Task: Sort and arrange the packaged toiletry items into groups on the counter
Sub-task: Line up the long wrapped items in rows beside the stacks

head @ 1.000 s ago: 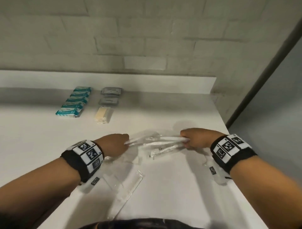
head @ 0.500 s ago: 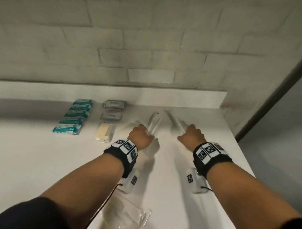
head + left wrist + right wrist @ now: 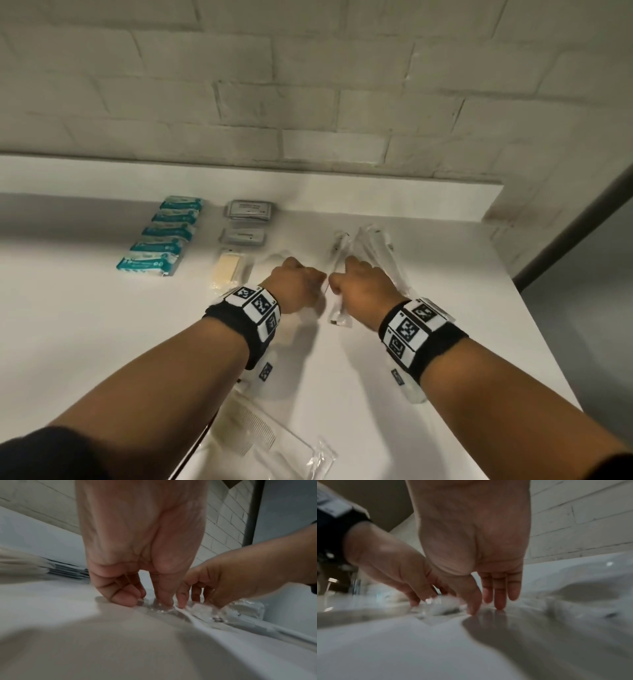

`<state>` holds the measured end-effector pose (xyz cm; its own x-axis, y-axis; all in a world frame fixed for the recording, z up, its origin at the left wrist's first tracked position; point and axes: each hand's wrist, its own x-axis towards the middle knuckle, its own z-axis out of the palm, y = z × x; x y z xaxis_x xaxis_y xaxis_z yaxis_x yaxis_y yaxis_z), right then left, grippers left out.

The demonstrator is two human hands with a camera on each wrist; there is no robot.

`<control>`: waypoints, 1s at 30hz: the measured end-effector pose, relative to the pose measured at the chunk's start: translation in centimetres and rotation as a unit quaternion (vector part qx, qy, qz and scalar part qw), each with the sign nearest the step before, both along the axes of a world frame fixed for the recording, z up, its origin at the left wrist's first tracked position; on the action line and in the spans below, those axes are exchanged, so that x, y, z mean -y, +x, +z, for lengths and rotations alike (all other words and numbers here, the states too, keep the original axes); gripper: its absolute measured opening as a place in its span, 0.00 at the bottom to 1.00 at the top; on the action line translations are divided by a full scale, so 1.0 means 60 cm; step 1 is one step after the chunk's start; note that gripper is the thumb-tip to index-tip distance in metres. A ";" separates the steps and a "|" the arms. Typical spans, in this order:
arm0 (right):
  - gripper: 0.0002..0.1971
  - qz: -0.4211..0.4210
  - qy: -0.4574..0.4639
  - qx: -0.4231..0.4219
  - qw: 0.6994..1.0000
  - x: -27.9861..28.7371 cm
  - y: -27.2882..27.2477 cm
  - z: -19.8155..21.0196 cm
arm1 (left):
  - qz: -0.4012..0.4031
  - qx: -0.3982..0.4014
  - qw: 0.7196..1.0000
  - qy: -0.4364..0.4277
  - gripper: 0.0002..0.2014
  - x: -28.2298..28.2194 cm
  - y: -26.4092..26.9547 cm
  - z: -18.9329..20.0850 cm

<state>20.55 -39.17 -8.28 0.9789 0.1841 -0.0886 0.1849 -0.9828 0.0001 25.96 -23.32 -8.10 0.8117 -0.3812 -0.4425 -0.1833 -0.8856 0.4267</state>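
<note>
Clear toothbrush packets [image 3: 378, 248] lie fanned on the white counter [image 3: 102, 342] right of the sorted rows. One clear packet [image 3: 337, 313] runs lengthways between my hands. My left hand [image 3: 298, 287] has its fingers curled, and its thumb pins that packet's wrapper [image 3: 159, 608] to the counter. My right hand [image 3: 363, 291] reaches down with straight fingers [image 3: 500, 599] whose tips touch the packets. In the left wrist view the right hand [image 3: 231, 577] stands on the crinkled wrapping [image 3: 202, 609].
A row of teal packets [image 3: 164, 240] lies at the back left. Beside it lie two grey packets [image 3: 250, 210] and a yellow bar in a clear wrap [image 3: 227, 274]. A comb in a clear sleeve [image 3: 260, 442] lies near the front edge. The counter's right edge [image 3: 534, 325] is close.
The hands carried the clear packets from the counter's front to the back right, next to the sorted rows. Since half a second ago they have come close together and lowered onto the packets.
</note>
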 end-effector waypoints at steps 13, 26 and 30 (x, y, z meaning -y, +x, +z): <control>0.13 -0.239 0.360 0.013 0.901 0.027 0.016 0.112 | -0.016 0.005 0.997 0.081 0.17 0.007 -0.031 -0.007; 0.21 -0.154 0.091 -0.139 0.974 0.004 -0.053 0.030 | 0.041 0.125 0.986 0.106 0.20 0.043 -0.063 0.013; 0.18 -0.154 0.107 -0.117 0.975 0.012 -0.061 0.022 | 0.089 0.078 0.993 0.027 0.24 0.036 -0.051 0.018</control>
